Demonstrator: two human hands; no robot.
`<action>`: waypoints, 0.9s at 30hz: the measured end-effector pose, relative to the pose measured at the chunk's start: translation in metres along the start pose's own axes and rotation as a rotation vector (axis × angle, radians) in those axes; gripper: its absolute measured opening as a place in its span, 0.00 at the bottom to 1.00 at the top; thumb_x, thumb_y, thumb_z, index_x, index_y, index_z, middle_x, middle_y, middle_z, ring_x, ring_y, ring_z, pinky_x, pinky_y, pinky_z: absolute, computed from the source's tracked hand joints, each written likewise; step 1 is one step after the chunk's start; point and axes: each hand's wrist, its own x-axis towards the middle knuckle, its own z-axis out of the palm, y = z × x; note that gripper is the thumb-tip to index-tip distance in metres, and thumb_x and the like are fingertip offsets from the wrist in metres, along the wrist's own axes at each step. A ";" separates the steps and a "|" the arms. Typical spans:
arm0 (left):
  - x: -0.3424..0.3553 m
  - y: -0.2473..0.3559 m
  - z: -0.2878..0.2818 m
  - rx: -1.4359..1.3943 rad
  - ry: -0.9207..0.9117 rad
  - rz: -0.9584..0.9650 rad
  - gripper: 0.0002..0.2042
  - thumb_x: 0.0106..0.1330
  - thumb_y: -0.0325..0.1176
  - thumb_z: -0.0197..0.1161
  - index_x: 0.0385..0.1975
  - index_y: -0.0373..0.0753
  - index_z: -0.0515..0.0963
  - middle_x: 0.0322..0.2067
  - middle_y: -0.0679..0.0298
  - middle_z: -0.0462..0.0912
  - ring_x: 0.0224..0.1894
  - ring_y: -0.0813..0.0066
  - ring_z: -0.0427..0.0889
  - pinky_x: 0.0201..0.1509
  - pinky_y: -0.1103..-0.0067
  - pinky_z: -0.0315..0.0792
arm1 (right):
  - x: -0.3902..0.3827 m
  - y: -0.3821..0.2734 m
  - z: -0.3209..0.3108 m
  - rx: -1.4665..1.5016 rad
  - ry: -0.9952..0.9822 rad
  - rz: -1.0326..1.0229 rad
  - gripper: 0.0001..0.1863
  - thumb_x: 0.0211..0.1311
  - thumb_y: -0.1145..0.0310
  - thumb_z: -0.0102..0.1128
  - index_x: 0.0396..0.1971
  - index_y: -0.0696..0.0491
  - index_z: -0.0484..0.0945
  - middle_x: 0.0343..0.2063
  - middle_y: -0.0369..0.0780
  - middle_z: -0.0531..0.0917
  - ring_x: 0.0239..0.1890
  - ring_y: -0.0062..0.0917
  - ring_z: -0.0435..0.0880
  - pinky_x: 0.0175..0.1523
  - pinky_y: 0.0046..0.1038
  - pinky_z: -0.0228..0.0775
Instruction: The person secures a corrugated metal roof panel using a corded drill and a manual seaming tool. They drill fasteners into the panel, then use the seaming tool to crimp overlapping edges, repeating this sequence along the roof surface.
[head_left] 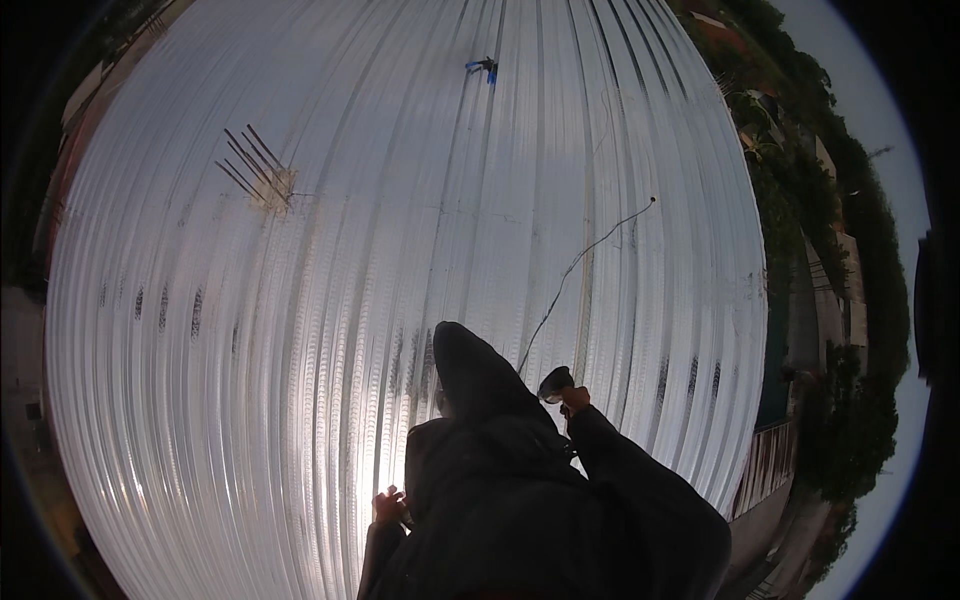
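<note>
My right hand (575, 400), at the right of my dark-clothed body, is closed on a dark rounded object (556, 383) with a paler inner side; its kind is too dark to tell. Low at the left, my left hand (388, 506) has its fingers curled beside my dark clothing. Whatever it holds, if anything, is lost in shadow. My bent knee (470, 365) juts forward between the hands. Under me spreads a silvery ribbed metal sheet roof (380, 240).
A thin dark cable (580, 262) runs from near my knee up to the right. Several rusty rebars (250, 160) poke through the roof at the left. Far ahead lies a blue-and-black tool (484, 70). Beyond the right roof edge (764, 300) are trees (870, 330) and lower buildings.
</note>
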 end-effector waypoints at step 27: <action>0.818 0.150 -0.349 -0.657 -0.121 -0.649 0.28 0.72 0.43 0.55 0.67 0.33 0.65 0.60 0.49 0.76 0.55 0.52 0.80 0.58 0.59 0.75 | 0.035 -0.415 0.168 -0.266 0.124 -0.166 0.30 0.42 0.47 0.78 0.40 0.56 0.86 0.43 0.50 0.87 0.49 0.45 0.86 0.55 0.43 0.79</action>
